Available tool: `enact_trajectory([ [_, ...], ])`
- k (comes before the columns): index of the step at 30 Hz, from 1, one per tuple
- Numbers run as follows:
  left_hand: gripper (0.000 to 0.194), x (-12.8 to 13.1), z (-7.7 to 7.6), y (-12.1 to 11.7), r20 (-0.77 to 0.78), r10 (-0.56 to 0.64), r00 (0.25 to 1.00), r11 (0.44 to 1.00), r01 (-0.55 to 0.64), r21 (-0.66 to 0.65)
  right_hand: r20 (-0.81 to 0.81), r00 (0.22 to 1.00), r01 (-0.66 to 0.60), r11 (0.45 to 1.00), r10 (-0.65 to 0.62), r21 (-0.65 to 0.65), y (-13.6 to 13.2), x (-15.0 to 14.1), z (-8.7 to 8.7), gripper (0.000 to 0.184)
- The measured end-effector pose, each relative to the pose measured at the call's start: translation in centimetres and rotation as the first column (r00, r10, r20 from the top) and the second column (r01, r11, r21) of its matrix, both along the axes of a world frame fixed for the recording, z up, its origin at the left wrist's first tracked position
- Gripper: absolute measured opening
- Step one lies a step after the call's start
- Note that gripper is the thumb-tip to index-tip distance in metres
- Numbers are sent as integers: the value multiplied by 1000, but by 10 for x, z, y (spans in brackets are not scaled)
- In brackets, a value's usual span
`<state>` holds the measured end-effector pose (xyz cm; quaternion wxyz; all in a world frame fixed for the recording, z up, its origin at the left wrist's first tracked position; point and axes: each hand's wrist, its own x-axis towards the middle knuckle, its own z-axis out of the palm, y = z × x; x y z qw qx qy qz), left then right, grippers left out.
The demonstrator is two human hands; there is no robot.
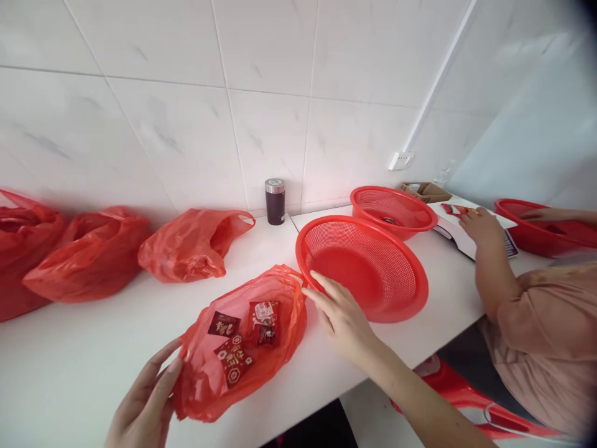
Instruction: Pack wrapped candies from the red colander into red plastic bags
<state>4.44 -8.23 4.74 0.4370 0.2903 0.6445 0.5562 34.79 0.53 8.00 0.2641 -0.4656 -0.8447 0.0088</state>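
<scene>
A red plastic bag (pixel 242 348) lies on the white counter (pixel 93 348) right in front of me, with small dark red packets (pixel 242 339) showing through it. My left hand (pixel 144 404) rests at the bag's lower left corner, fingers stretched out against the plastic. My right hand (pixel 338 314) is open, fingers spread, touching the near rim of a large red mesh basket (pixel 364 267) next to the bag's mouth.
Three more red bags (pixel 193 246) lie along the tiled wall at left. A dark jar (pixel 275 201) stands at the back. A second red basket (pixel 392 210) and a third (pixel 545 227) sit at right, where another person's hand (pixel 482 227) rests on a white object.
</scene>
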Motion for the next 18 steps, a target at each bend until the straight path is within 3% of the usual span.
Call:
enact_trajectory([
  [3, 71, 5, 9, -7, 121, -5, 993, 1000, 9, -29, -35, 996, -86, 995, 88, 48, 18, -28, 11, 40],
  [5, 74, 8, 11, -12, 114, -9, 993, 999, 15, -50, 104, 992, -77, 997, 74, 25, 33, -47, 17, 44],
  [7, 68, 10, 9, -18, 128, -43, 991, 995, 54, -83, 294, 955, -15, 999, 27, -41, 50, -60, 23, 45],
  [10, 45, 5, 3, -25, 183, -76, 980, 990, 97, -107, 433, 901, 31, 991, 30, -134, 71, -64, 36, 24],
  [12, 39, -7, 6, -24, 215, -21, 976, 997, 35, -62, 417, 907, 20, 986, 51, -164, 80, -58, 49, 16],
  [14, 41, -22, 20, -17, 233, 110, 966, 993, -119, 26, 382, 923, 18, 982, 56, -187, 84, -48, 67, 16],
  [16, 42, -34, 43, -7, 245, 216, 945, 949, -262, 174, 236, 971, 3, 977, 48, -211, 86, -39, 86, 21],
  [18, 34, -39, 71, 5, 234, 219, 947, 875, -297, 383, -27, 999, -24, 981, 19, -194, 85, -33, 103, 25],
])
